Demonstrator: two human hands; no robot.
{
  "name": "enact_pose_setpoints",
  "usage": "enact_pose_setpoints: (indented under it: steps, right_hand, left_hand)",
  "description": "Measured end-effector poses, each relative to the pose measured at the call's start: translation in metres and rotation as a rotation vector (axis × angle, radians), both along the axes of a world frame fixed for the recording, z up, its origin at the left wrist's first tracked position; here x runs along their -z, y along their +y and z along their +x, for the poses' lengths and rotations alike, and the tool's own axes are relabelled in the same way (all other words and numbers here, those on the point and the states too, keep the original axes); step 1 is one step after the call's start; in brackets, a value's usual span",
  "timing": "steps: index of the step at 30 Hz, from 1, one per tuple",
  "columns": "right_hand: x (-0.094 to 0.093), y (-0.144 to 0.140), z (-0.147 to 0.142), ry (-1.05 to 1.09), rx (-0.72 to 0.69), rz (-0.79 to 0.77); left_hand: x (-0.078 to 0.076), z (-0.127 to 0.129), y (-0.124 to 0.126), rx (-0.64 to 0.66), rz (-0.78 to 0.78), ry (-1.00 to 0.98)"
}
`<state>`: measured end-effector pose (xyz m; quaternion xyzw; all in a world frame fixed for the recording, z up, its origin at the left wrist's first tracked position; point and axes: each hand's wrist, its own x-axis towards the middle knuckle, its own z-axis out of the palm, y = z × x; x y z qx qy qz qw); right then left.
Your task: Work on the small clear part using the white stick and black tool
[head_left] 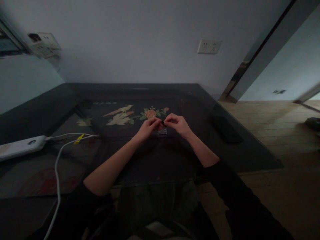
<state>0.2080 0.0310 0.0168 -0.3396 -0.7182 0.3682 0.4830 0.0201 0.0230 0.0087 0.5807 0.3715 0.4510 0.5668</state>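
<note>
My left hand (pixel 148 128) and my right hand (pixel 178 124) meet over the middle of a dark glass-topped table (pixel 175 160). Their fingertips pinch a small dark object (pixel 163 124) between them; it is too small and dim to name. A small clear plastic bag (pixel 162 132) hangs or lies just below the fingertips, touching them. Both forearms are bare, with black sleeves pushed up to the elbows.
A white power bank (pixel 21 146) lies at the table's left edge, with white cables (pixel 58 166) trailing toward me. A dark flat item (pixel 226 128) rests on the right part of the table. Painted birds and flowers (pixel 122 116) show under the glass. Wooden floor lies to the right.
</note>
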Motion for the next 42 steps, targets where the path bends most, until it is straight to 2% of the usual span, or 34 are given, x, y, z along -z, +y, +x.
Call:
enact_pose_setpoints:
  steps: [2, 4, 8, 12, 18, 25, 33, 42]
  right_hand:
    - [0.001, 0.002, 0.002, -0.079, 0.054, 0.012]
    - [0.004, 0.005, 0.004, -0.176, 0.101, 0.023]
    - [0.008, 0.008, 0.004, -0.353, 0.139, 0.064]
    - [0.009, 0.007, 0.002, -0.425, 0.136, 0.114]
    - [0.011, 0.006, 0.001, -0.451, 0.140, 0.160]
    - [0.013, 0.006, 0.001, -0.457, 0.149, 0.150]
    - [0.014, 0.008, 0.003, -0.487, 0.125, 0.137]
    - [0.018, 0.010, 0.004, -0.544, 0.119, 0.133]
  left_hand:
    - [0.000, -0.002, 0.003, -0.122, 0.179, 0.174]
    - [0.000, -0.004, 0.005, -0.182, 0.322, 0.311]
    - [0.003, -0.004, 0.003, -0.183, 0.477, 0.493]
    - [0.006, -0.005, 0.003, -0.173, 0.548, 0.610]
    - [0.009, -0.008, 0.006, -0.137, 0.547, 0.670]
    - [0.013, -0.006, 0.009, -0.170, 0.415, 0.651]
    - [0.015, -0.007, 0.012, -0.180, 0.339, 0.614]
    - [0.022, -0.007, 0.013, -0.151, 0.374, 0.658]
